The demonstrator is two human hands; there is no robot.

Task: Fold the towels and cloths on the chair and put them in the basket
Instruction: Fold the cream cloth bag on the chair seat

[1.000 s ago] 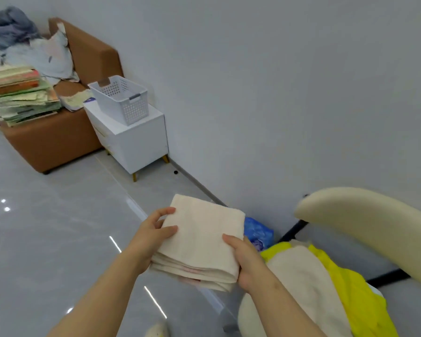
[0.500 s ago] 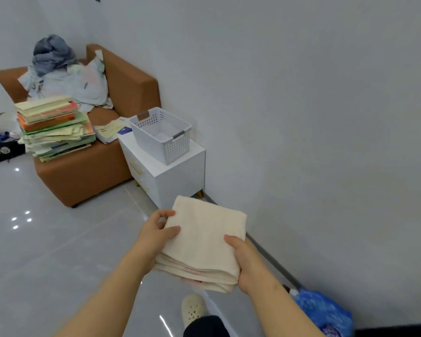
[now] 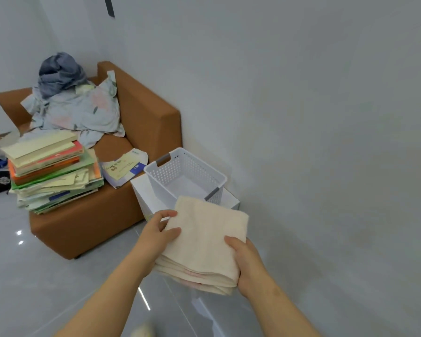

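Moved: the basket [image 3: 185,177] has come from frame centre-left to just beyond the folded towel [image 3: 206,242].
Hands: left [image 3: 156,233] and right [image 3: 244,257] both grip its edges.
Meaning: drop-off looks close.

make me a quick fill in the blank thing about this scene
1. The left hand and right hand hold one folded towel ____ them.
2. The basket has ____ grey handles.
3. The stack of books sits on the ____ sofa.
Missing words: between; two; brown.
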